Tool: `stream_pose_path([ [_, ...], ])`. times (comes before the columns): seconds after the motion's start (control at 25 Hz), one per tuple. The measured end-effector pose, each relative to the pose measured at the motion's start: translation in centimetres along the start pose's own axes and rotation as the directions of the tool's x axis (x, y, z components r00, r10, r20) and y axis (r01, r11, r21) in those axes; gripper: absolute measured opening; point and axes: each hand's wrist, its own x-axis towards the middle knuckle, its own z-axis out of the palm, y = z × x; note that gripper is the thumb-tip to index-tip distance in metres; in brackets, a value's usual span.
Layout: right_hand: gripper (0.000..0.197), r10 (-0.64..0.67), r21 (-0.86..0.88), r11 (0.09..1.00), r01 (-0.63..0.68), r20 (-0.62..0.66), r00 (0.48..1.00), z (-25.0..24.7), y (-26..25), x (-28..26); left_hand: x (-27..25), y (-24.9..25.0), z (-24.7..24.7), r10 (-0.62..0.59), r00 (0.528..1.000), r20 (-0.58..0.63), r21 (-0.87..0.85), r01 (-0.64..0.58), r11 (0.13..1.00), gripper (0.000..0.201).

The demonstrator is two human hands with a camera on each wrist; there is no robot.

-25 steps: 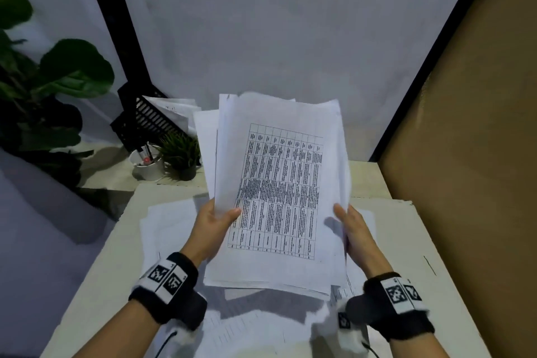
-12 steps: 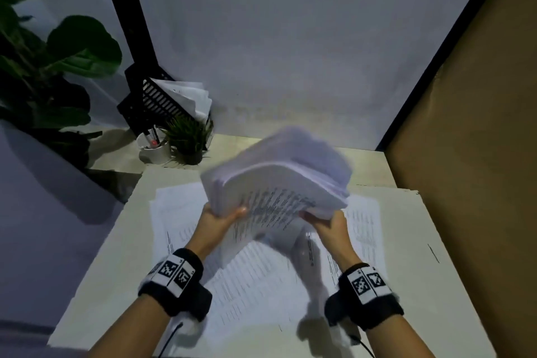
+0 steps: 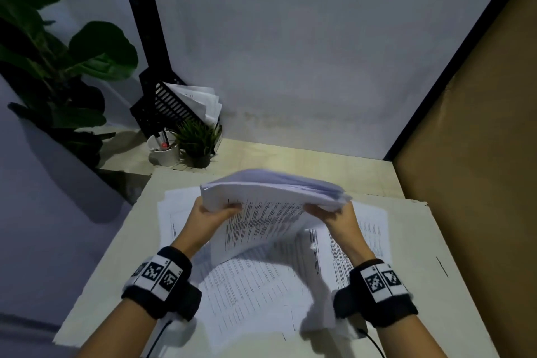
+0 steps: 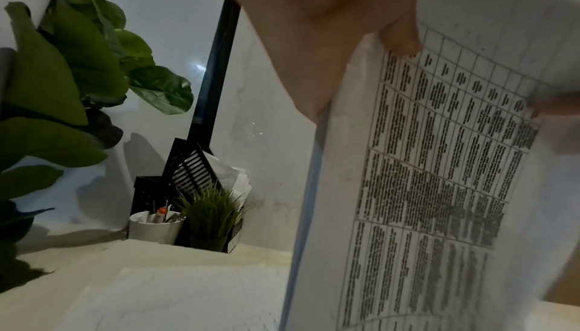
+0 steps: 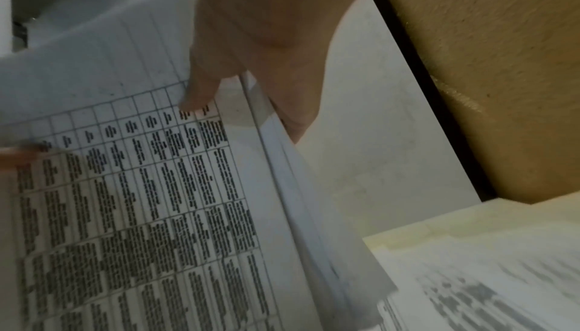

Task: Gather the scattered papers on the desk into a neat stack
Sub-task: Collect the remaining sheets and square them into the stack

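A thick bundle of white printed papers (image 3: 273, 197) is held above the desk, its top tipped away from me and its lower edge hanging down. My left hand (image 3: 213, 212) grips the bundle's left edge with the thumb on the printed table side (image 4: 439, 162). My right hand (image 3: 334, 213) grips the right edge, thumb on the front sheet (image 5: 141, 187) and fingers behind. More printed sheets (image 3: 261, 285) lie spread on the desk (image 3: 96, 285) under the bundle.
At the desk's back left stand a black mesh file holder (image 3: 171, 104) with papers, a white pen cup (image 3: 164, 148) and a small potted grass plant (image 3: 199, 142). A large leafy plant (image 3: 58, 67) is at the left. A brown board wall (image 3: 479, 125) bounds the right side.
The bundle stood upright facing me a second ago. It has since been tipped forward and lowered towards the desk, with both hands still holding its side edges.
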Motion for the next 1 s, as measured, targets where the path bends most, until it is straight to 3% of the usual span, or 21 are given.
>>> stream_pose_path([
  [0.12,0.028,0.002,-0.058,0.998,-0.001,0.013,1.000,1.3,-0.5,0.6,0.5,0.4,0.0,-0.028,0.999,0.028,-0.008,0.029,1.000,0.021],
  [0.32,0.036,-0.090,0.118,0.989,0.086,0.028,0.996,2.6,-2.5,0.6,0.4,1.5,-1.3,0.098,0.993,-0.066,-0.118,-0.106,0.987,0.055],
  [0.44,0.040,-0.008,0.101,0.995,0.003,0.045,0.999,3.0,-0.7,0.4,-0.2,0.7,-1.6,0.070,0.995,0.068,-0.086,-0.064,0.994,0.065],
  [0.56,0.035,0.048,0.029,0.998,-0.048,0.015,0.999,3.9,0.3,0.4,0.4,-0.2,-1.7,-0.054,0.998,0.031,-0.060,0.056,0.997,0.075],
  [0.68,0.028,0.023,0.051,0.998,-0.024,0.028,0.999,3.7,-1.0,0.8,0.8,0.4,-2.8,-0.004,0.999,-0.053,-0.106,-0.001,0.994,0.064],
  [0.84,0.034,0.136,0.020,0.990,-0.138,0.080,0.988,3.3,0.8,1.0,0.8,-0.1,-3.2,-0.012,1.000,0.013,-0.116,0.014,0.993,0.052],
  [1.0,0.024,0.200,-0.041,0.979,-0.198,0.060,0.978,4.5,1.9,1.2,1.4,-0.7,-3.2,-0.059,0.998,-0.007,-0.089,0.058,0.994,0.077],
])
